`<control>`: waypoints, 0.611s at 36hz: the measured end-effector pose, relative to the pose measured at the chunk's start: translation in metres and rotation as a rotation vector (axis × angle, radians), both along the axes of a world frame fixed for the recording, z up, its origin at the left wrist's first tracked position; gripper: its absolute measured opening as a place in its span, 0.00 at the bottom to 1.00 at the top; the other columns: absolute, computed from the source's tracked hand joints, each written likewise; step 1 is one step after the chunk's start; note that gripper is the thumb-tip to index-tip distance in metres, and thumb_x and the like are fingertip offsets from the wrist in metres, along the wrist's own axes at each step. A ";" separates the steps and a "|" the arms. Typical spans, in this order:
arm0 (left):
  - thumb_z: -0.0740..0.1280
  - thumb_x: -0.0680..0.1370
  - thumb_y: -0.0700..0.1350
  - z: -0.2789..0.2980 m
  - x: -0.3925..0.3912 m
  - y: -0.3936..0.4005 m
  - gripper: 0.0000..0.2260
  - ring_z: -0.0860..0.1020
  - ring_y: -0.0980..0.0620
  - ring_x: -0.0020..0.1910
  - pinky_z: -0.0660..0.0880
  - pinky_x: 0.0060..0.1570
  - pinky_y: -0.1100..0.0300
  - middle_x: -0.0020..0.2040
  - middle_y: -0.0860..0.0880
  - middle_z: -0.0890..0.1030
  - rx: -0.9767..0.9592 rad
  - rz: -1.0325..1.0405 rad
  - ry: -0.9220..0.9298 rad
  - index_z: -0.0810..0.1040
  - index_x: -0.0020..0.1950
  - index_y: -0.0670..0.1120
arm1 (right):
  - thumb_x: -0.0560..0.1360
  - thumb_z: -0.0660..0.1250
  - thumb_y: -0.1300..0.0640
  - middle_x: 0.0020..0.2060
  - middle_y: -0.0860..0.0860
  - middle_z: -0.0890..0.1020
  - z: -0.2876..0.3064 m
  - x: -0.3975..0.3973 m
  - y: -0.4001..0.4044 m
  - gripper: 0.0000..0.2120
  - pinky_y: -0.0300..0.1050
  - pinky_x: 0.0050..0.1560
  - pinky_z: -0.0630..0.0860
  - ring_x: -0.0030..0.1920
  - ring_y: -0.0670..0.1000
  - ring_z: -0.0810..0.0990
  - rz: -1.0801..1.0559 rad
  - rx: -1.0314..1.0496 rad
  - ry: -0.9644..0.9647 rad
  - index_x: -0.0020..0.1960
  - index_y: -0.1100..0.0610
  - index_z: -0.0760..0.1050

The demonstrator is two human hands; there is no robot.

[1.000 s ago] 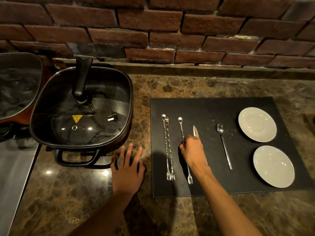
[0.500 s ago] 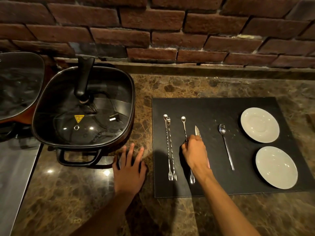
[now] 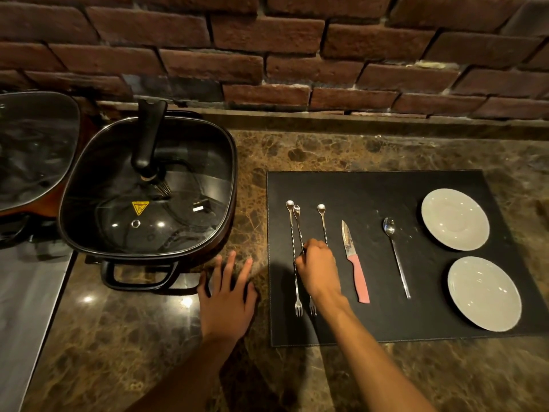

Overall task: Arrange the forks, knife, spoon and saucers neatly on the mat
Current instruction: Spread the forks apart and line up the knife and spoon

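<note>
A black mat (image 3: 386, 185) lies on the marble counter. Three long twisted forks rest at its left: the left fork (image 3: 292, 233), the middle fork (image 3: 299, 230) and the right fork (image 3: 323, 224). My right hand (image 3: 319, 266) covers their middles, with its fingertips pinched on the middle fork. My arm hides the right fork's tines. A pink-handled knife (image 3: 353, 263) and a spoon (image 3: 396, 257) lie further right. At the mat's right end sit the far saucer (image 3: 454, 218) and the near saucer (image 3: 484, 292). My left hand (image 3: 227, 295) rests flat on the counter, left of the mat.
A black electric pan with a glass lid (image 3: 145, 188) stands just left of the mat, its handle close to my left hand. Another lidded pan (image 3: 32, 150) sits at the far left. A brick wall (image 3: 267, 55) runs behind the counter.
My right hand has moved left from the knife to the forks, which uncovers the pink handle. The middle fork's tine end has swung a little right. My left hand has stayed put.
</note>
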State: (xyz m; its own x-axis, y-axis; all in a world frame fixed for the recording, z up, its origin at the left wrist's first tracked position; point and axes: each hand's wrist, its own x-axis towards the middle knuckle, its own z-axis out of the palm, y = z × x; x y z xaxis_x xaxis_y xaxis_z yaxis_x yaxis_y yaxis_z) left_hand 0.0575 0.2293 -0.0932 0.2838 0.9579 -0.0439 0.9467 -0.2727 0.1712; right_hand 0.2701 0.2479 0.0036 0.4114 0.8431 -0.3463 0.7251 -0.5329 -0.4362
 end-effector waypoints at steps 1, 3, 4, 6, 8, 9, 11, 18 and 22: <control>0.50 0.83 0.59 0.000 0.000 0.000 0.26 0.54 0.47 0.83 0.53 0.75 0.39 0.84 0.51 0.58 0.000 0.001 -0.002 0.55 0.82 0.62 | 0.76 0.62 0.62 0.55 0.60 0.78 0.000 0.002 0.000 0.11 0.54 0.53 0.77 0.53 0.62 0.79 -0.002 0.007 0.002 0.56 0.63 0.74; 0.50 0.83 0.59 0.000 0.000 0.000 0.25 0.54 0.47 0.83 0.54 0.75 0.39 0.83 0.51 0.58 -0.002 0.003 -0.003 0.55 0.81 0.62 | 0.76 0.62 0.62 0.54 0.60 0.78 -0.001 0.004 0.000 0.10 0.55 0.54 0.77 0.52 0.62 0.79 -0.008 0.021 0.008 0.56 0.64 0.74; 0.50 0.83 0.59 0.000 0.000 0.001 0.25 0.54 0.47 0.83 0.54 0.75 0.39 0.83 0.51 0.58 -0.005 0.002 -0.002 0.55 0.81 0.62 | 0.76 0.63 0.62 0.54 0.60 0.78 -0.001 0.006 0.000 0.10 0.55 0.54 0.77 0.52 0.62 0.79 -0.014 0.029 0.013 0.55 0.64 0.75; 0.50 0.83 0.59 0.000 0.000 0.001 0.25 0.54 0.47 0.83 0.55 0.75 0.38 0.83 0.51 0.58 -0.008 0.000 -0.002 0.56 0.81 0.62 | 0.76 0.63 0.63 0.53 0.60 0.78 -0.002 0.008 0.001 0.09 0.53 0.53 0.78 0.51 0.61 0.80 -0.034 0.047 0.021 0.54 0.63 0.75; 0.50 0.83 0.59 0.000 0.000 0.001 0.25 0.54 0.47 0.83 0.54 0.75 0.38 0.83 0.51 0.59 -0.008 0.000 -0.003 0.57 0.81 0.62 | 0.75 0.64 0.63 0.52 0.59 0.79 -0.003 0.011 0.002 0.08 0.50 0.52 0.77 0.50 0.60 0.80 -0.056 0.056 0.035 0.54 0.63 0.76; 0.50 0.83 0.59 0.000 0.000 0.000 0.25 0.54 0.47 0.83 0.54 0.75 0.39 0.83 0.51 0.59 -0.007 0.000 -0.004 0.57 0.81 0.62 | 0.75 0.64 0.63 0.52 0.59 0.79 -0.004 0.012 0.002 0.08 0.49 0.51 0.76 0.50 0.59 0.79 -0.067 0.056 0.047 0.53 0.63 0.76; 0.50 0.83 0.59 0.000 0.000 0.000 0.25 0.54 0.48 0.83 0.54 0.75 0.39 0.83 0.51 0.59 -0.004 0.001 -0.007 0.56 0.81 0.62 | 0.75 0.65 0.63 0.51 0.58 0.79 -0.004 0.014 0.003 0.07 0.47 0.51 0.76 0.50 0.58 0.80 -0.082 0.057 0.063 0.53 0.61 0.76; 0.48 0.83 0.59 -0.001 0.000 0.000 0.25 0.55 0.47 0.83 0.53 0.75 0.39 0.83 0.51 0.58 -0.009 0.002 -0.007 0.54 0.82 0.62 | 0.76 0.63 0.57 0.53 0.55 0.78 -0.004 -0.004 -0.005 0.09 0.52 0.50 0.77 0.51 0.59 0.79 -0.026 0.091 0.033 0.54 0.58 0.75; 0.46 0.84 0.59 -0.001 -0.001 0.000 0.25 0.55 0.47 0.83 0.53 0.75 0.39 0.83 0.50 0.58 -0.003 -0.003 -0.013 0.54 0.82 0.62 | 0.77 0.60 0.60 0.53 0.57 0.76 -0.008 -0.019 -0.005 0.07 0.53 0.50 0.75 0.50 0.61 0.77 -0.014 0.104 0.090 0.53 0.59 0.74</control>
